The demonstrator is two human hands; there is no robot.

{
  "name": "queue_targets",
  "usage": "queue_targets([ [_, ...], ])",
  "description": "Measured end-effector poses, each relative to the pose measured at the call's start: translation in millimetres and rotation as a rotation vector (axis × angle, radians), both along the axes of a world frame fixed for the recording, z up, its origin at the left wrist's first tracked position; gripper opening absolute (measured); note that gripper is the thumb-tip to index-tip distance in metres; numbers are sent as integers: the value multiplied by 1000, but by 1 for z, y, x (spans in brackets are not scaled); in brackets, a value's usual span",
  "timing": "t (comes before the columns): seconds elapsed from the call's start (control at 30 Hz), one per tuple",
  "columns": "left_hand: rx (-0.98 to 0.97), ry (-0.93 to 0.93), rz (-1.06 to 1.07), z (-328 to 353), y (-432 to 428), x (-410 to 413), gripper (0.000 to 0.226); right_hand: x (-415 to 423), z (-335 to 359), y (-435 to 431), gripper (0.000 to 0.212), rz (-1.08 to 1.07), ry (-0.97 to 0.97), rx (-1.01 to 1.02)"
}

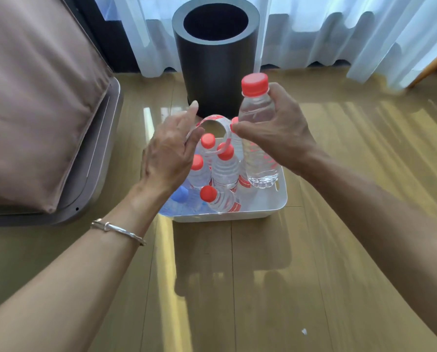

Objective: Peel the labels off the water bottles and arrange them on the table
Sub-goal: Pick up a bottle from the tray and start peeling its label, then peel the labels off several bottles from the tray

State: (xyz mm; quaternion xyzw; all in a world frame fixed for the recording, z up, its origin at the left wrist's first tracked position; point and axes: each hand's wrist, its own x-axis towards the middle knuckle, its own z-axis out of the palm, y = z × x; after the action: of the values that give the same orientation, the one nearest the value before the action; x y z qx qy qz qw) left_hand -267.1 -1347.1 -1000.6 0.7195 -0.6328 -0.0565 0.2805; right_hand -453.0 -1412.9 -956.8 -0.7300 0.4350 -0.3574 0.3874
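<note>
**Peeling a label away from a water bottle**

At the far left, a brown cushion (34,97) is lying beside the work area. The left hand (171,153) is pinching one end of a red-and-white label (217,119), with its index finger pointing up. The label is curling in a loop across to the right hand (276,138). That hand is gripping a red-capped bottle (256,107) upright above a white tub (276,201) holding more capped bottles (225,166). A black cylinder bin (215,72) is standing just beyond the tub. It is unclear whether the label's other end is attached to the bottle.

To peel well, the left hand should probably be pulling steadily leftward, close along the plastic. The right hand should be holding firm without crushing. The bottle is sitting in the right hand, just right of the left hand.
</note>
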Motion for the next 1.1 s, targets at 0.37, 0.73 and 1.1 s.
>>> queue_targets([
  [0.37,121,-54,353,-17,29,59,63,33,0,11,31,82,22,47],
  [0.73,451,93,790,-76,91,111,44,62,-4,21,33,124,85,26],
  [1.1,597,-122,509,-100,94,58,61,61,-17,20,31,115,146,30],
])
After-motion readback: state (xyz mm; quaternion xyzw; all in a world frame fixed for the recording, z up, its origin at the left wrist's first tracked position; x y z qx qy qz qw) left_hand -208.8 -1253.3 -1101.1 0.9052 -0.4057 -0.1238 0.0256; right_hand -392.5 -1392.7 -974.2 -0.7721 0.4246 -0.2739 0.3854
